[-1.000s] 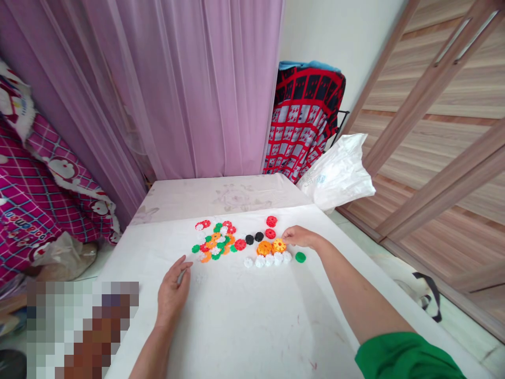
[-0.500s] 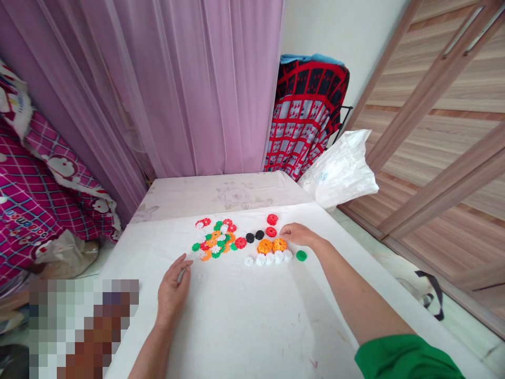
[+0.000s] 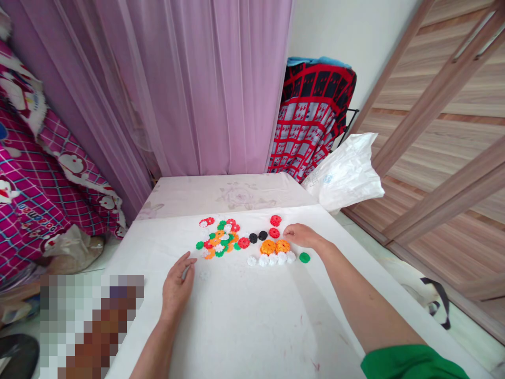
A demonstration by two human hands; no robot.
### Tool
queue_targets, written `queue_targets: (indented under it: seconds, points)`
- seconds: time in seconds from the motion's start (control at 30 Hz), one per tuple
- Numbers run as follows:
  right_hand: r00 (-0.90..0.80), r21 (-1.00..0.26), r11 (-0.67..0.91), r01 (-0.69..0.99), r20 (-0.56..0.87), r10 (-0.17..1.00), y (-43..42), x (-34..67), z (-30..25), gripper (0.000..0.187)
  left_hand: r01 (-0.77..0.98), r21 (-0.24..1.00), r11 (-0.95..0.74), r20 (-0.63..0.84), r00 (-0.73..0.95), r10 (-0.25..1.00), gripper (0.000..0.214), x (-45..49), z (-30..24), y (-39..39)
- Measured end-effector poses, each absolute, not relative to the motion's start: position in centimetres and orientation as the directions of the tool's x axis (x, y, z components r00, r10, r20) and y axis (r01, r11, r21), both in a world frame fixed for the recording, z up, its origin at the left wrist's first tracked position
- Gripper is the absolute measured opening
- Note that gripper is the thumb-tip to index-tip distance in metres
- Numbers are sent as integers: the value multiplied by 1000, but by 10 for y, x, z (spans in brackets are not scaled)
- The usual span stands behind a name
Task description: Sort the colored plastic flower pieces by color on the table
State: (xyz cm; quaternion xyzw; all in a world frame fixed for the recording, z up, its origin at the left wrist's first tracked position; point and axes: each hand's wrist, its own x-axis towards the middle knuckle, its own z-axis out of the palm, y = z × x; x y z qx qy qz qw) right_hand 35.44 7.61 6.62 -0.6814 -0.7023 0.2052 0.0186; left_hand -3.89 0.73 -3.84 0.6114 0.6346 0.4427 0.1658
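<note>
My right hand (image 3: 302, 235) rests low over the white cloth, its fingers curled together just right of a red notched disc (image 3: 274, 233). Whatever its fingertips may hold is hidden. Another red disc (image 3: 275, 220) lies behind that one. Closer to me are orange discs (image 3: 268, 247), a row of white discs (image 3: 272, 259) and a green disc (image 3: 304, 257). Two black discs (image 3: 258, 237) lie to the left. My left hand (image 3: 179, 281) has its fingers apart with nothing visible in them, near a mixed pile of colored discs (image 3: 219, 238) and a clear disc (image 3: 204, 275).
A white cloth (image 3: 244, 326) covers the table, with a floral cover (image 3: 189, 196) at its far end. A white plastic bag (image 3: 345, 173) is at the far right corner. Purple curtains (image 3: 205, 89) hang behind, and a wooden wardrobe (image 3: 442, 126) stands on the right.
The whole view has shifted slightly, moving the scene to the right. My left fingers look a little more spread. The right hand keeps its place beside the red disc.
</note>
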Motion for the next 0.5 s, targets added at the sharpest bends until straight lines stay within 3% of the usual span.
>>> queue_targets:
  seconds: [0.3,0.4,0.5]
  points:
    - [-284,-365,220,905,-132,950,78,255,64,22,614,775,-150,343,-209,916,28,-39,-41,7]
    - [-343,-381,298,875,-53,938,79,207,52,37,608,779,-152,346,-215,913,27,-38,-42,8]
    - [-281,-350,248,904,-49,958,78,168,39,47,607,780,-152,344,-214,914,28,-38,-42,9]
